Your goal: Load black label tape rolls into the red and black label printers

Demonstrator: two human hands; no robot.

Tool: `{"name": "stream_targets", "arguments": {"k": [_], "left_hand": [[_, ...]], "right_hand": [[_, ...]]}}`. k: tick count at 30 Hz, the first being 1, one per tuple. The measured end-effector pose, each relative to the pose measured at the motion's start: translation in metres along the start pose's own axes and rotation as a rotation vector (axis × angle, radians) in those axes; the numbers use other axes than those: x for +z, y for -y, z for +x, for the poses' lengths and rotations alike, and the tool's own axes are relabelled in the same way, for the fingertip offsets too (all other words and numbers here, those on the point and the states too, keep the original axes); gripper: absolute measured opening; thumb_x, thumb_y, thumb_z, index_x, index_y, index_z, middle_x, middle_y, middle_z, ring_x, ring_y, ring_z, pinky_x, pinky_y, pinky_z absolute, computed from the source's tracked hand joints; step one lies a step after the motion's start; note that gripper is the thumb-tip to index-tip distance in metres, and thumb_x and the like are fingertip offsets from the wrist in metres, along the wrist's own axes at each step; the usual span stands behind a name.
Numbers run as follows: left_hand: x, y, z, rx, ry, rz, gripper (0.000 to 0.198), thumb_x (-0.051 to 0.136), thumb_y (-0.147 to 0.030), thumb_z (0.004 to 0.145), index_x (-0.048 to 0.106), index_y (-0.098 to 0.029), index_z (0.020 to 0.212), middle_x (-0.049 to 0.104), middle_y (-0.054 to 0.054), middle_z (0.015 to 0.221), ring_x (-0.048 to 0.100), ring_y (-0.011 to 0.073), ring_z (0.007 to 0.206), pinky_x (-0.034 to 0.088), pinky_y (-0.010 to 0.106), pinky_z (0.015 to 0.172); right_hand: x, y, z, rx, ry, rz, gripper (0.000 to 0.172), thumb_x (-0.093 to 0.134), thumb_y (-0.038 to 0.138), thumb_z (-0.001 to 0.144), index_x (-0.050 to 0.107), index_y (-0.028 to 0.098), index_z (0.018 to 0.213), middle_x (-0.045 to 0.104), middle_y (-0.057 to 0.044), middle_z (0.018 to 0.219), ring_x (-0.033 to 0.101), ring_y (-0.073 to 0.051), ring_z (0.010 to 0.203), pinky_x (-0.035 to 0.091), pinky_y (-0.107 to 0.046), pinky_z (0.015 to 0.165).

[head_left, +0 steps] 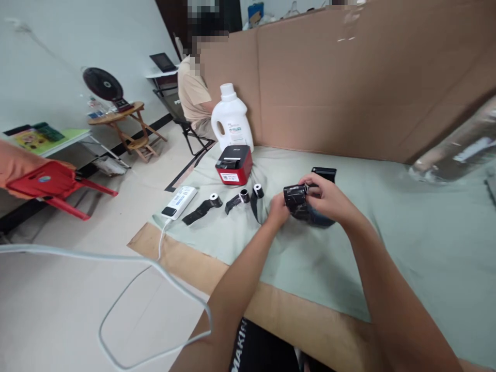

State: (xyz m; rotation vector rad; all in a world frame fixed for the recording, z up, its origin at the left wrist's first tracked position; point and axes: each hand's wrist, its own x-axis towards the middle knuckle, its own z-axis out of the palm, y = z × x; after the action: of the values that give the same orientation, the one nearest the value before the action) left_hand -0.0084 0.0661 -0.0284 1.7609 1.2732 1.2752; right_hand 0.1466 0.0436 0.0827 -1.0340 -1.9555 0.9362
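Observation:
Both my hands are at a roll of glossy black film (295, 194), whose loose part hangs below it. My left hand (279, 208) grips it from the left, with its fingertips partly hidden behind the film. My right hand (326, 197) has its fingers closed on the roll's right end. Under the hands is a dark rounded shape (323, 221), too blurred to name. Behind my right hand shows a black flat-topped object (325, 172), partly covered. Left of my hands, three small rolls with dark strips (257, 191) trail on the green cloth.
A red and black box-shaped printer (234, 165) stands before a white jug (232, 121). Nearer left lies a white power bank (179, 202) with a cable (161, 240). A cardboard wall (329, 82) closes the back; a plastic-wrapped bundle (457, 137) is at right. A person (194, 90) sits beyond.

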Motion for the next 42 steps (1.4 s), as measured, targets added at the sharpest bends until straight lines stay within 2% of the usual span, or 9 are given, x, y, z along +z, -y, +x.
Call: {"name": "stream_targets", "arguments": {"k": [5,11,18,23,29,32,36,39,42], "left_hand": [[-0.004,-0.002,-0.004,0.100,0.032,-0.078,0.074,0.065,-0.019,0.076,0.050,-0.016,0.148,0.074,0.007,0.110,0.065,0.0175,0.092,0.053,0.030,0.089],[-0.002,-0.008,-0.006,0.199,0.036,0.058,0.044,0.057,-0.017,0.083,0.070,-0.021,0.125,0.074,0.008,0.112,0.064,0.0171,0.089,0.054,0.031,0.085],[-0.003,-0.009,-0.012,0.311,0.175,0.192,0.044,0.056,-0.017,0.089,0.065,-0.025,0.130,0.071,0.005,0.108,0.063,0.0167,0.093,0.053,0.030,0.087],[-0.002,-0.012,-0.012,0.315,0.123,0.261,0.065,0.063,-0.022,0.085,0.046,-0.022,0.148,0.064,0.008,0.119,0.060,0.0163,0.092,0.052,0.031,0.089],[-0.004,-0.028,-0.017,0.299,0.120,0.508,0.038,0.057,-0.032,0.096,0.062,-0.022,0.132,0.070,0.008,0.112,0.063,0.0209,0.104,0.045,0.035,0.096],[-0.022,-0.047,-0.017,0.209,-0.021,0.697,0.032,0.048,-0.033,0.101,0.068,-0.025,0.125,0.070,0.009,0.117,0.061,0.0254,0.112,0.040,0.040,0.100],[-0.064,-0.062,-0.006,-0.090,-0.198,0.953,0.038,0.055,-0.033,0.095,0.065,-0.027,0.131,0.060,0.010,0.139,0.050,0.0342,0.127,0.034,0.049,0.106],[-0.092,-0.057,0.008,-0.281,-0.056,1.076,0.040,0.059,-0.035,0.091,0.066,-0.027,0.130,0.062,0.011,0.140,0.049,0.0353,0.128,0.033,0.051,0.107],[-0.112,-0.053,0.013,-0.298,0.097,1.115,0.034,0.056,-0.036,0.093,0.070,-0.027,0.123,0.073,0.009,0.119,0.056,0.0306,0.121,0.030,0.047,0.109]], "right_hand": [[-0.026,-0.032,-0.004,0.004,-0.029,-0.066,0.034,0.052,0.011,0.072,0.061,0.020,0.104,0.066,-0.002,0.093,0.060,-0.014,0.069,0.045,-0.025,0.065],[-0.047,-0.029,-0.013,0.234,0.158,0.000,0.039,0.052,0.013,0.081,0.067,0.019,0.117,0.071,-0.007,0.118,0.063,-0.014,0.079,0.048,-0.024,0.072],[-0.062,-0.035,-0.017,0.247,0.242,-0.058,0.028,0.060,0.027,0.085,0.076,0.016,0.104,0.076,-0.006,0.097,0.067,-0.019,0.086,0.049,-0.027,0.076],[-0.063,-0.052,-0.015,0.295,-0.032,-0.162,0.029,0.062,0.023,0.085,0.076,0.015,0.109,0.076,-0.009,0.107,0.067,-0.020,0.094,0.050,-0.029,0.086],[-0.053,-0.073,-0.008,0.329,-0.222,-0.296,0.029,0.059,0.015,0.089,0.073,0.012,0.115,0.075,-0.012,0.114,0.067,-0.020,0.099,0.049,-0.032,0.092],[-0.053,-0.073,-0.007,0.320,-0.243,-0.325,0.029,0.058,0.015,0.091,0.072,0.012,0.117,0.074,-0.013,0.117,0.067,-0.021,0.104,0.048,-0.033,0.096],[-0.054,-0.072,-0.008,0.356,-0.201,-0.337,0.030,0.058,0.015,0.092,0.071,0.013,0.119,0.073,-0.013,0.120,0.067,-0.021,0.110,0.048,-0.031,0.097],[-0.051,-0.075,-0.009,0.378,-0.173,-0.339,0.030,0.058,0.014,0.093,0.070,0.013,0.120,0.073,-0.012,0.122,0.066,-0.021,0.113,0.048,-0.030,0.099],[-0.050,-0.079,-0.009,0.374,-0.164,-0.333,0.030,0.058,0.014,0.093,0.070,0.013,0.120,0.072,-0.013,0.122,0.066,-0.021,0.115,0.047,-0.030,0.100]]}}
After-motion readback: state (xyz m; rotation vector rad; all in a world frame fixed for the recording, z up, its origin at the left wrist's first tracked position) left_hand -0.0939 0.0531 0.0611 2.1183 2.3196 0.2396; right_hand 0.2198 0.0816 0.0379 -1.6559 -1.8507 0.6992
